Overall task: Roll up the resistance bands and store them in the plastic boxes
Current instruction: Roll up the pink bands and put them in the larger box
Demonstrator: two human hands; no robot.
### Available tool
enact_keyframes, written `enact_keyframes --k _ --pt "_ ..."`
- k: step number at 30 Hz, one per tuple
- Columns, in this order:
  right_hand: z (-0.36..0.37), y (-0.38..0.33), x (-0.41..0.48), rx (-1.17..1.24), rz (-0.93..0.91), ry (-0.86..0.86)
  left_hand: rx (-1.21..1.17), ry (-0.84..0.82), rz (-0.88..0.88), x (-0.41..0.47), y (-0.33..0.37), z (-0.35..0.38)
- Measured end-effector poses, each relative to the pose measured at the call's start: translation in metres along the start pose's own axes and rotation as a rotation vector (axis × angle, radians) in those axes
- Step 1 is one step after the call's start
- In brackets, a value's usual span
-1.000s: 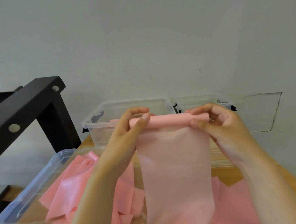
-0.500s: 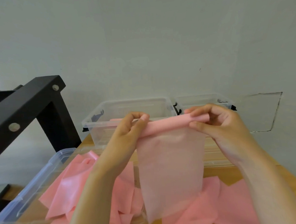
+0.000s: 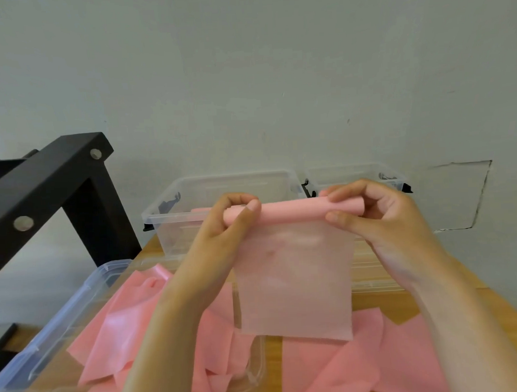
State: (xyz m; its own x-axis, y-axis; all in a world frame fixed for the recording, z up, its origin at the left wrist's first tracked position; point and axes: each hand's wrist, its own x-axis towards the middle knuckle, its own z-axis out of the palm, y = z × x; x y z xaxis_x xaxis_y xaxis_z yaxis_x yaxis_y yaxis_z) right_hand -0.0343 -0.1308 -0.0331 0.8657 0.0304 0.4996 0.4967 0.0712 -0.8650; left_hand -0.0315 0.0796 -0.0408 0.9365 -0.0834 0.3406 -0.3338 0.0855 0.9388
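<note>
At the near-left corner of a wooden table (image 3: 385,300), a clear plastic box (image 3: 77,298) is seen, with loose pink bands (image 3: 120,332) heaped in it and spilling over its side. More flat pink bands (image 3: 379,354) are spread along the table's near edge to the right.

Above these, one pink resistance band (image 3: 294,281) is held up in the air over the middle of the table. Its upper end has been wound into a tight roll (image 3: 294,212), and the unrolled part hangs straight down as a thin, half-transparent sheet, its lower edge clear of the bands below. The roll's left end is gripped by the left hand (image 3: 226,227), thumb and fingers curled closely round it. Its right end is pinched by the right hand (image 3: 384,216), fingers bent over the top and thumb pressed from beneath.

Behind the hands, two clear plastic boxes are set side by side at the table's far edge, a wider one (image 3: 232,176) on the left and a smaller one (image 3: 354,168) on the right. A black metal frame (image 3: 47,189) is seen off the table's left side. A pale wall (image 3: 245,76) lies behind everything.
</note>
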Motion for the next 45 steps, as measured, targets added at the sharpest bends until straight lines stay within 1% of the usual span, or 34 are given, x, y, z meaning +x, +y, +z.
enact_keyframes --k 3,6,8,10,13,16,18,20,22,24,27,31,33,35,37,40,45 --pt "-0.004 0.001 0.000 0.019 -0.013 -0.033 0.037 -0.009 0.047 0.000 0.002 0.001" --pt "-0.006 0.003 0.000 -0.025 0.088 -0.129 -0.022 -0.013 0.107 -0.001 0.003 -0.001" --pt "-0.005 0.005 -0.001 -0.055 0.123 -0.116 -0.024 -0.023 0.124 -0.001 0.002 -0.003" --pt "-0.002 0.004 -0.001 -0.066 0.079 -0.060 -0.040 -0.049 0.086 -0.002 0.002 -0.004" --pt "0.000 0.002 -0.001 -0.056 -0.008 -0.053 -0.008 -0.089 -0.015 -0.002 0.003 -0.007" --pt "0.000 0.001 -0.001 -0.073 -0.030 -0.069 0.037 -0.070 -0.001 0.000 0.002 -0.007" --pt "-0.001 0.003 0.000 -0.102 0.007 -0.083 0.027 -0.042 0.054 0.000 0.001 -0.006" --pt "-0.002 0.004 0.000 -0.079 0.094 -0.099 -0.015 -0.019 0.097 0.001 0.001 -0.006" --pt "-0.002 0.005 -0.001 -0.069 0.133 -0.083 -0.072 -0.001 0.103 0.002 0.001 -0.006" --pt "-0.001 0.005 -0.001 -0.067 0.088 -0.049 -0.064 0.004 0.065 0.001 0.000 -0.006" --pt "0.001 0.004 0.000 -0.097 -0.006 -0.035 0.010 -0.012 -0.010 0.001 -0.002 -0.006" --pt "-0.001 0.003 0.000 -0.087 -0.049 -0.038 0.034 -0.026 -0.012 0.001 -0.003 -0.006" --pt "-0.001 0.004 0.000 -0.070 -0.019 -0.067 -0.015 -0.016 -0.008 0.001 -0.002 -0.004" --pt "0.002 0.006 0.000 -0.012 0.053 -0.090 -0.077 0.010 -0.002 0.002 -0.003 -0.005" --pt "0.004 0.007 0.000 0.010 0.096 -0.063 -0.089 0.017 0.006 0.002 -0.003 -0.006" --pt "0.004 0.005 0.000 -0.021 0.104 0.023 -0.043 -0.029 -0.005 0.001 -0.003 -0.007" --pt "-0.002 0.003 -0.002 -0.020 0.056 -0.066 -0.033 -0.039 -0.027 0.001 -0.002 -0.008"
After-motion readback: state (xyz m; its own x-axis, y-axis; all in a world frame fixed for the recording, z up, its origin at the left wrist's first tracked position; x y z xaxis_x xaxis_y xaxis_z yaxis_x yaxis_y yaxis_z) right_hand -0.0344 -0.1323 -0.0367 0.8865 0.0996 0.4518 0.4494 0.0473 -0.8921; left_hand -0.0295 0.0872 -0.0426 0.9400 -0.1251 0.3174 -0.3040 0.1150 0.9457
